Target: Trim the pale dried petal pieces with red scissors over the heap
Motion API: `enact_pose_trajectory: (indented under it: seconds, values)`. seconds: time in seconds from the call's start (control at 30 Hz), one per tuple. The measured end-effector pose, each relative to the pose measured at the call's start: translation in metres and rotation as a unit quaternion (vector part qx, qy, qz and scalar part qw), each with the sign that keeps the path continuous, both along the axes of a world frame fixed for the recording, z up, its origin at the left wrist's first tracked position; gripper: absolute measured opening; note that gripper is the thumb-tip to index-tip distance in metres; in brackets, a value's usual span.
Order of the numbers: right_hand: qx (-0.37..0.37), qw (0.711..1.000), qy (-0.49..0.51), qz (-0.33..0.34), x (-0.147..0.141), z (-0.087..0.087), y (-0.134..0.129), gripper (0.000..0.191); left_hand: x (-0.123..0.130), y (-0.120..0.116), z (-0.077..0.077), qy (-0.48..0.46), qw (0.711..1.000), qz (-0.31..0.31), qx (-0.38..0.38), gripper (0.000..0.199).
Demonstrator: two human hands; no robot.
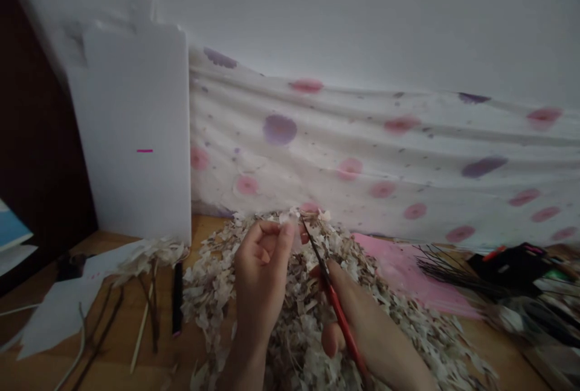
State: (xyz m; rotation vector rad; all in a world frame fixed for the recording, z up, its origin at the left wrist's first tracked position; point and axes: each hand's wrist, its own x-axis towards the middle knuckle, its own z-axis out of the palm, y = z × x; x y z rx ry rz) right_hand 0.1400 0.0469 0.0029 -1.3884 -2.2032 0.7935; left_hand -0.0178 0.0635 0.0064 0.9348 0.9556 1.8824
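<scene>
My left hand [261, 267] is raised over a heap of pale, papery petal-like flakes [299, 330], its thumb and fingers pinched on a whitish translucent flake [296, 231]. My right hand [357, 318] grips a slim tool with a long red handle and dark pointed end [335, 300]. That point reaches up to the left, close beside the pinched flake; whether it touches cannot be made out. The tool is seen edge-on, so its exact kind is unclear. Flakes lie beneath and around both hands.
Left of the heap are a black marker [177, 297], a pale papery flower head [151, 257] on thin stems and white paper [63, 306]. A white panel [140, 107] stands behind. To the right lie a pink sheet [408, 270], dark thin wires [446, 270] and a black item [507, 267].
</scene>
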Motion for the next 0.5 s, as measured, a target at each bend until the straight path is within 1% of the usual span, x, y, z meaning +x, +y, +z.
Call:
enact_pose_trajectory:
  seconds: [0.1,0.17,0.2,0.37,0.5]
  values:
    - [-0.017,1.0,-0.02,0.017,-0.0005,-0.0026,0.0013,0.035,-0.0015,-0.0024,0.0028,0.051,0.999,0.013,-0.007,0.023]
    - [-0.015,1.0,-0.022,0.009,-0.001,-0.004,0.0025,0.034,-0.0017,-0.0035,0.0046,0.065,0.998,0.0,-0.01,0.021]
    - [-0.009,1.0,-0.016,0.004,-0.0011,-0.0046,0.0032,0.037,-0.0015,-0.0037,0.0051,0.069,0.997,-0.011,-0.015,0.02]
    - [0.026,1.0,0.012,0.001,0.0014,-0.006,0.0061,0.065,-0.0005,-0.0026,0.0035,0.098,0.991,-0.09,-0.015,0.015]
    - [0.024,0.999,0.027,-0.014,0.003,-0.0037,0.0075,0.079,0.0001,-0.0023,0.0022,0.117,0.988,-0.095,-0.021,0.014]
